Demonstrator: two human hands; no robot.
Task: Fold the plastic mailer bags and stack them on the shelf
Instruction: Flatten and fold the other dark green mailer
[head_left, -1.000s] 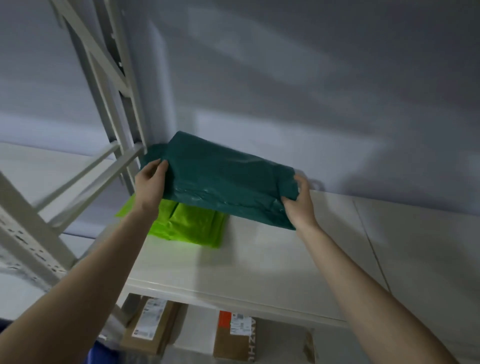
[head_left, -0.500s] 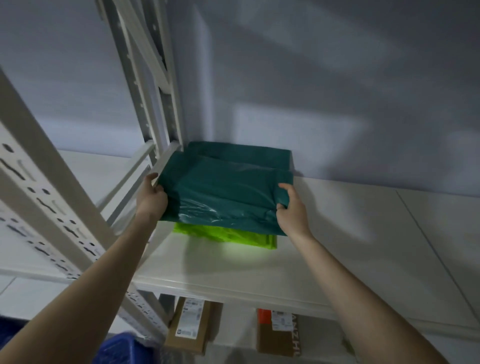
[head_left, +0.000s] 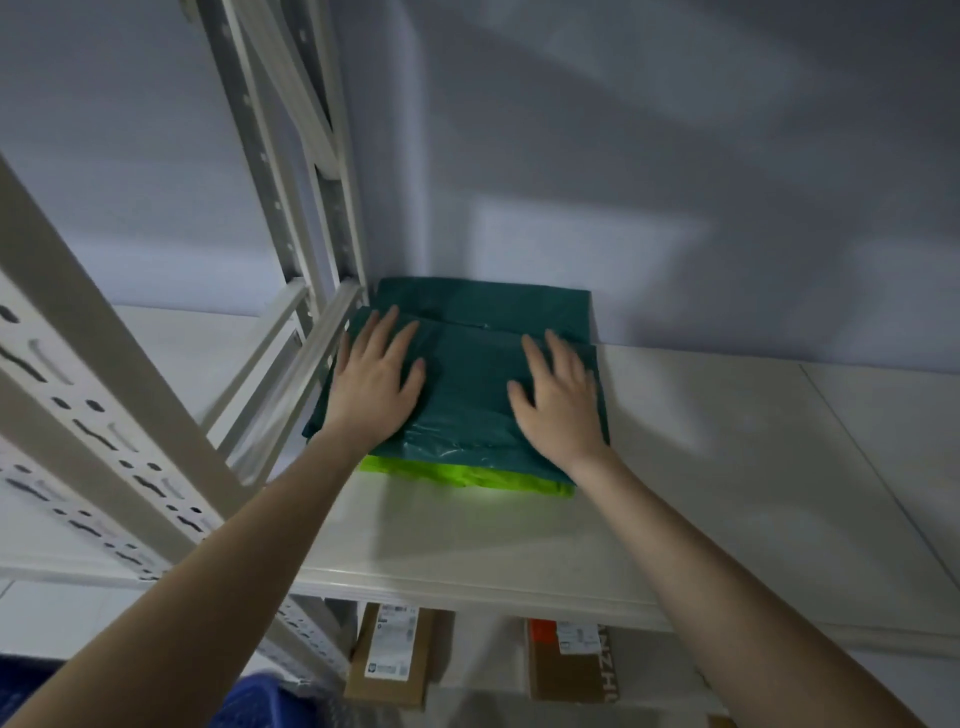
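Note:
A folded dark green mailer bag (head_left: 470, 384) lies flat on the white shelf (head_left: 519, 540), pushed into the back left corner by the wall. Under it a folded lime green mailer bag (head_left: 467, 475) shows as a strip along the front edge. My left hand (head_left: 376, 382) rests flat on the left half of the dark green bag, fingers spread. My right hand (head_left: 558, 397) presses flat on its right half, fingers also apart. Neither hand grips anything.
Perforated metal shelf uprights (head_left: 104, 415) and cross braces (head_left: 306, 343) stand close on the left. The shelf runs on to the right. Below it sit cardboard boxes (head_left: 389, 657) (head_left: 571, 657), and a blue crate (head_left: 254, 701) shows at the bottom.
The dark green bag, held at both ends before, has been lowered onto the lime green one. Both hands let go of its edges and now lie flat on top.

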